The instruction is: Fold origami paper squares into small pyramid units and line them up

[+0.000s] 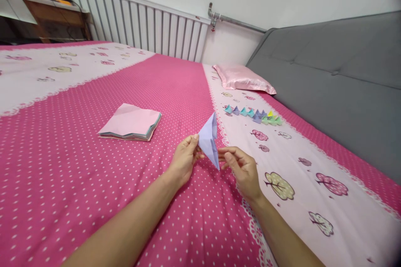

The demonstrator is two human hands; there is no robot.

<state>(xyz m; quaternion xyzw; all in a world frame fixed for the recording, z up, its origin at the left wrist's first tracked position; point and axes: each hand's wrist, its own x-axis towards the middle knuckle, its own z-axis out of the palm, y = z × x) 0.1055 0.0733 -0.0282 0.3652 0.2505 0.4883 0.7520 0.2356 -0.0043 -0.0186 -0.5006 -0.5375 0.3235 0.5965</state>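
A folded lavender paper piece (209, 139), pointed at both ends, is held upright above the pink dotted bedsheet (78, 175). My left hand (184, 159) pinches its left edge between thumb and fingers. My right hand (241, 169) pinches its lower right side near the bottom tip. A stack of coloured square paper sheets (130, 122), pink on top, lies on the bed to the left of my hands. A row of several small folded paper shapes (253, 114), teal, purple, green and yellow, sits on the sheet's pale strip beyond my hands.
A pink satin pillow (242, 78) lies at the head of the bed beside the grey padded headboard (338, 87). A white radiator (140, 25) runs along the far wall. A wooden desk (56, 16) stands at the far left.
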